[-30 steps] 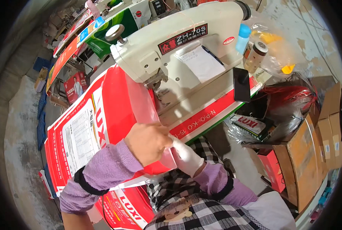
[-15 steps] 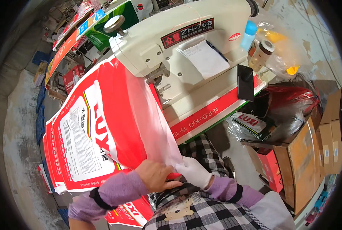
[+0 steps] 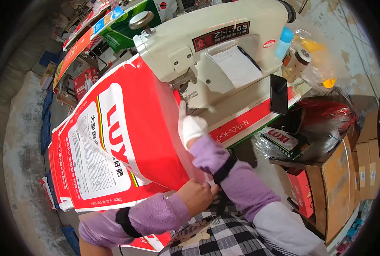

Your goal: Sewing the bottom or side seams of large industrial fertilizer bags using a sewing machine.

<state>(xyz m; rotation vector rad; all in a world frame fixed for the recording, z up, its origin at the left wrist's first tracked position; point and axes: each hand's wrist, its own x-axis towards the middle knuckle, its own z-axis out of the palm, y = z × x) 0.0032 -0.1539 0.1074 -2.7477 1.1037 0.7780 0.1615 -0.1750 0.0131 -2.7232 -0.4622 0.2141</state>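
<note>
Right hand point(image 3: 193, 128) has moved up by the machine point(image 3: 175, 53), likely guiding the bag point(image 3: 153, 115) lying at its left; we can't tell that grip. Left hand point(image 3: 198, 196) keeps the bag's near corner pinched.

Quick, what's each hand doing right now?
Left hand: closed, holding the near edge of the red-and-white bag.
Gloved right hand: one finger extended along the bag's edge; whether it grips cannot be told.
</note>
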